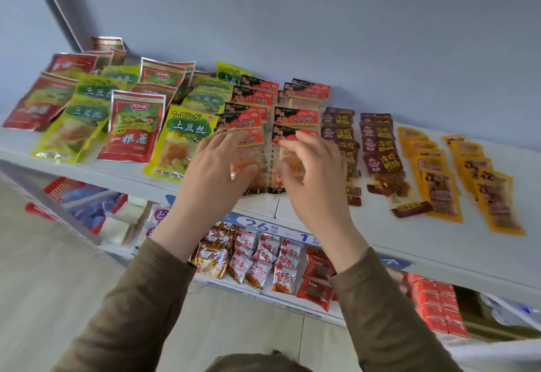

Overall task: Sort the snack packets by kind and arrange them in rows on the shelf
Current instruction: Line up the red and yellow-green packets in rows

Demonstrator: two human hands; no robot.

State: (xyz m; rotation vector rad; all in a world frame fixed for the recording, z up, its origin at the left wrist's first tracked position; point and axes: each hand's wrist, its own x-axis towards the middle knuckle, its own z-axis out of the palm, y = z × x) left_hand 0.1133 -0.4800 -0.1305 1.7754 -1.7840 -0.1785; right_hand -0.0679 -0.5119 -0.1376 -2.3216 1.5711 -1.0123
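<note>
Snack packets lie in rows on the white top shelf [380, 243]. Red packets [131, 128] and yellow-green packets [181, 140] fill the left. Two columns of red-and-black packets [295, 118] run down the middle. Dark brown packets [380, 152] and orange-yellow packets [439, 193] lie to the right. My left hand [222, 166] rests with fingers spread on the front packet of the left red-and-black column. On the front packet of the right column, my right hand [310, 166] has its fingertips pinched at the top edge. Whether either hand truly grips its packet is unclear.
A blue wall rises behind the shelf. A lower shelf [263, 289] carries small red-and-white packets, orange packets and red boxes [436, 304]. A blue label reading 26 [257, 225] sits on the top shelf's front edge. Tiled floor lies at the left.
</note>
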